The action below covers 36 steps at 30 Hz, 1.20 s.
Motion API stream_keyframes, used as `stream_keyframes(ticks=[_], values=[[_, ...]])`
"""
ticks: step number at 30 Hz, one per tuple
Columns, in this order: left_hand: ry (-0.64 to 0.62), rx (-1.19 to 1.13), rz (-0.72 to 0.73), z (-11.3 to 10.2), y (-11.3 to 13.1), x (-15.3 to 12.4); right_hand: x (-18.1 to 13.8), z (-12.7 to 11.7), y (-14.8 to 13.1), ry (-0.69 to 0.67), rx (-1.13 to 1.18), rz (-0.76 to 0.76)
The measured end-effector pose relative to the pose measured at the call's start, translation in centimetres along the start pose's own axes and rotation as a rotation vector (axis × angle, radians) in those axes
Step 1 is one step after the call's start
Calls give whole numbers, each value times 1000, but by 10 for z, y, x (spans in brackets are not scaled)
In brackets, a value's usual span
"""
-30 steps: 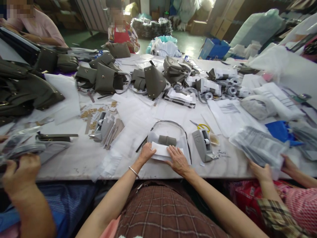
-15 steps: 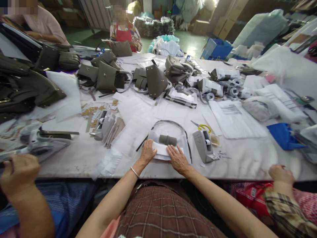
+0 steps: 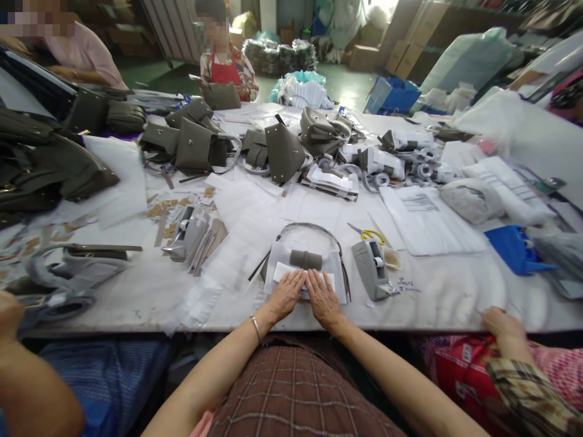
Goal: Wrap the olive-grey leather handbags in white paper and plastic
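My left hand (image 3: pixel 286 294) and my right hand (image 3: pixel 323 297) lie flat side by side, fingers stretched out, pressing a folded white paper (image 3: pixel 283 271) on a white-wrapped bag piece (image 3: pixel 334 267) at the table's near edge. A grey rolled leather tab (image 3: pixel 305 259) sits just beyond my fingertips. A thin dark strap (image 3: pixel 314 227) arcs over the piece. A bracelet circles my left wrist.
A grey tape dispenser (image 3: pixel 372 268) stands right of my hands, with yellow-handled scissors (image 3: pixel 370 232) behind it. Olive-grey bags (image 3: pixel 282 152) and white wrapping sheets cover the table (image 3: pixel 428 294). One co-worker's hand (image 3: pixel 500 321) rests at the right edge; another's arm (image 3: pixel 27 388) is at lower left.
My left hand slid right to meet my right hand over the folded paper. The right co-worker's plastic-wrapped bundle left the table front; that hand now rests at the edge.
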<state>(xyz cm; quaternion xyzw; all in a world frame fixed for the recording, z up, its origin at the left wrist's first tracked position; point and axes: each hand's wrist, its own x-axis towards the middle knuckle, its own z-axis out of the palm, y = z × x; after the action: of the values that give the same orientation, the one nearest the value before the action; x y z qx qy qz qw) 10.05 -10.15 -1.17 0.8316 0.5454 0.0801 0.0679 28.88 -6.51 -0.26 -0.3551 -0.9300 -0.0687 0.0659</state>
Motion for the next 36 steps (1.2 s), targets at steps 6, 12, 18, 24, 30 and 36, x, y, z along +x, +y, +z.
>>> stream_keyframes(ticks=[6,12,18,24,30,36], values=[[28,32,83,-6,2,-3,-12,9,3,2,33,-3],[93,178,11,12,16,7,-10,14,19,-12,30,-74],[93,230,-15,7,28,21,-9,18,23,37,13,-105],[69,209,-30,-6,27,23,-8,19,33,110,50,-132],[53,207,-89,-8,34,25,-7,17,46,52,58,-189],[42,168,-234,-9,54,37,1,16,56,35,92,-228]])
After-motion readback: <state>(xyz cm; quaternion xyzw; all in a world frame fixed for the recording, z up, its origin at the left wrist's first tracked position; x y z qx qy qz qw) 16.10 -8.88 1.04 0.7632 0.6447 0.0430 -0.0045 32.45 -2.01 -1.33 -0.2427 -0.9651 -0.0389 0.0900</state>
